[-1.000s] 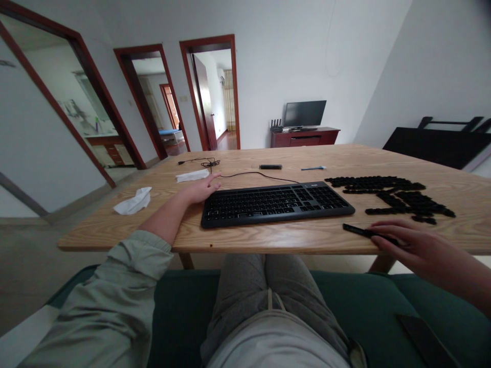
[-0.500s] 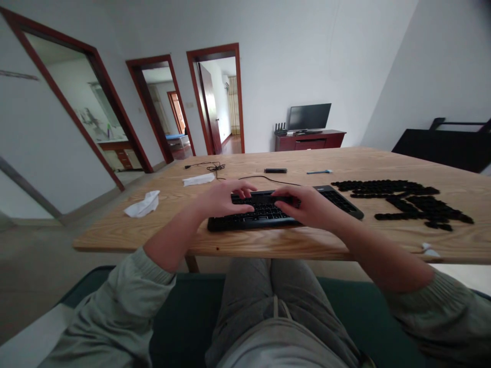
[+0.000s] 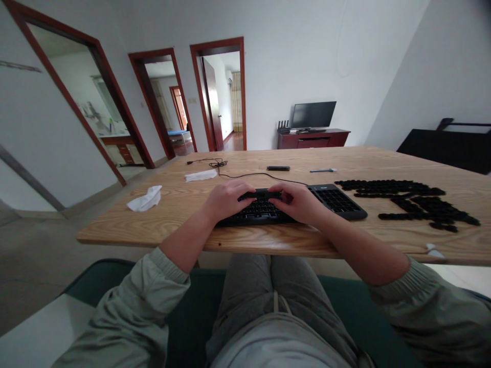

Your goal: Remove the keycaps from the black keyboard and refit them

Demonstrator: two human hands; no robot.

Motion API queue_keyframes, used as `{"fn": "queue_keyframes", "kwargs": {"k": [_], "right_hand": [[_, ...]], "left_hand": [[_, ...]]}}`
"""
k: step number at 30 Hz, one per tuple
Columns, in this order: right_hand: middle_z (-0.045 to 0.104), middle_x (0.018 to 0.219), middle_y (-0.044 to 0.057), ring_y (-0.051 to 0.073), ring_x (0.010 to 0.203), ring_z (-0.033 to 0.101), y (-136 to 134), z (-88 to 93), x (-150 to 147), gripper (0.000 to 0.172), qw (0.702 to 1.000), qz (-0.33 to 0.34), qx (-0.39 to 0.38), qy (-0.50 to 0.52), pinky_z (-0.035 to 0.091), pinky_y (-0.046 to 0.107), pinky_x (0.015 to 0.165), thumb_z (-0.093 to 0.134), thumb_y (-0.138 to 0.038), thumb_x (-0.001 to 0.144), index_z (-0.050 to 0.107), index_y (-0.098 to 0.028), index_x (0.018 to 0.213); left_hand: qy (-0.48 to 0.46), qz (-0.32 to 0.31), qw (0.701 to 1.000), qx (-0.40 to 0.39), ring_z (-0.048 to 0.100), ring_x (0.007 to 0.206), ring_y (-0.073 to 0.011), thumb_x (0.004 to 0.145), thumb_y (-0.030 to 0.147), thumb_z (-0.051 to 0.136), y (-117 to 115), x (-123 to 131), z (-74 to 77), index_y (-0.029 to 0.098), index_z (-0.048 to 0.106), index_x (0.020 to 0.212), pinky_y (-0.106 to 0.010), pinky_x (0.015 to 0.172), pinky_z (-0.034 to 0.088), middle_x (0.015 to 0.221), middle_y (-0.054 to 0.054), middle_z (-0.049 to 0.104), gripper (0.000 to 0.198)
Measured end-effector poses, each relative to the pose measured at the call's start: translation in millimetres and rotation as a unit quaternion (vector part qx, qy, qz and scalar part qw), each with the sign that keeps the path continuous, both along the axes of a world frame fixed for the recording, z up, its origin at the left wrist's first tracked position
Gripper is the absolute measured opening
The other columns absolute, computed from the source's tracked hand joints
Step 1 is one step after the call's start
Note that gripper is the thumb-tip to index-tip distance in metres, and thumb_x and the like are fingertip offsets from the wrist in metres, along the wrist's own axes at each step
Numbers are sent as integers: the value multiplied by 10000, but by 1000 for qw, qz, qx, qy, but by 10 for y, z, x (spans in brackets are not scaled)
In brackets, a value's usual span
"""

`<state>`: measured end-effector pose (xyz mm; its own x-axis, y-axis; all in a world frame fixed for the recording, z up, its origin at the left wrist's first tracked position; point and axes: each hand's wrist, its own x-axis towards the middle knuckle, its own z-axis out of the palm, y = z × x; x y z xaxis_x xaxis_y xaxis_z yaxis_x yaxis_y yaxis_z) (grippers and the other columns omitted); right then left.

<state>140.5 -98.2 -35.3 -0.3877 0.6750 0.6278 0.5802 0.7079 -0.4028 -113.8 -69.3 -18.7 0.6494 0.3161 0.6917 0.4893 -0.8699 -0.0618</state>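
A black keyboard (image 3: 337,200) lies near the table's front edge, its right-hand block showing bare key sockets. Both my hands are over its left and middle part. My left hand (image 3: 227,198) is curled, thumb and fingers closed on one end of a dark bar-like piece that looks like a long keycap (image 3: 263,194). The other end sits between the thumb and fingers of my right hand (image 3: 297,202). My fingers hide part of this piece, and whether it touches the keyboard I cannot tell. Rows of loose black keycaps (image 3: 441,207) lie to the right.
On the wooden table (image 3: 172,225) are a crumpled tissue (image 3: 146,199), a folded tissue (image 3: 201,176), a coiled cable (image 3: 218,163), a small black bar-shaped object (image 3: 278,168) and a blue brush-like tool (image 3: 322,170). A white scrap (image 3: 434,250) lies at the front right edge.
My left hand has moved right and its fingers have closed in on the dark piece by my right hand. The view has shifted slightly.
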Motion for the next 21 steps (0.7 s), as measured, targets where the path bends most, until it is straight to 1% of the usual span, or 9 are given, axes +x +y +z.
{"fn": "queue_keyframes", "kwargs": {"k": [4, 9, 11, 13, 15, 17, 19, 21], "right_hand": [[631, 764, 12, 117, 605, 510, 11, 0, -7, 238, 1000, -13, 26, -7, 407, 257, 596, 618, -277, 866, 683, -208, 1084], [607, 722, 2, 115, 578, 493, -26, 18, -5, 241, 999, -32, 22, -10, 392, 253, 573, 621, -251, 849, 674, -201, 1079], [596, 707, 1, 116, 574, 490, -48, 37, 2, 216, 999, -33, 21, -10, 389, 255, 570, 621, -275, 857, 677, -192, 1049], [605, 732, 13, 120, 588, 499, -66, 57, 9, 202, 999, -26, 20, -18, 394, 260, 581, 611, -308, 876, 685, -184, 1018], [626, 773, 32, 131, 629, 525, -76, 73, 13, 211, 999, -10, 14, -36, 405, 269, 608, 592, -338, 898, 694, -178, 990], [642, 788, 45, 148, 683, 555, -84, 82, 13, 225, 998, 11, -2, -65, 413, 279, 643, 570, -356, 915, 699, -174, 942], [653, 775, 48, 158, 710, 567, -93, 88, 9, 233, 994, 26, -27, -100, 410, 286, 661, 554, -352, 924, 695, -174, 874], [656, 754, 45, 155, 691, 559, -101, 92, 3, 239, 991, 27, -49, -123, 397, 285, 645, 550, -341, 920, 683, -174, 814]], "left_hand": [[-2, 11, 1000, -3, 662, 873, -151, 882, 282, 646, 26, -9, -15, 180, 659, 976, -278, 788, 501, 927, -40, 718, 139], [-16, 26, 999, -15, 634, 799, -144, 864, 312, 660, -7, -18, 2, 176, 670, 962, -271, 744, 475, 848, -30, 697, 167], [-19, 31, 998, -54, 601, 710, -130, 862, 342, 652, -46, -36, 28, 169, 681, 926, -259, 688, 451, 778, -18, 676, 187], [-7, 25, 992, -127, 562, 635, -112, 884, 377, 611, -81, -62, 65, 162, 690, 871, -248, 633, 421, 719, -7, 658, 229], [21, 12, 977, -214, 562, 633, -108, 908, 404, 566, -100, -88, 107, 157, 703, 852, -240, 623, 411, 723, -10, 671, 288], [59, 9, 957, -284, 587, 669, -116, 911, 420, 551, -104, -102, 146, 154, 723, 866, -237, 630, 414, 761, -20, 698, 320], [101, 23, 942, -318, 597, 679, -123, 900, 426, 556, -103, -100, 170, 153, 740, 865, -237, 625, 408, 772, -27, 710, 331], [128, 34, 936, -325, 597, 671, -124, 886, 421, 570, -106, -86, 177, 160, 752, 871, -239, 616, 400, 773, -28, 715, 319]]}}
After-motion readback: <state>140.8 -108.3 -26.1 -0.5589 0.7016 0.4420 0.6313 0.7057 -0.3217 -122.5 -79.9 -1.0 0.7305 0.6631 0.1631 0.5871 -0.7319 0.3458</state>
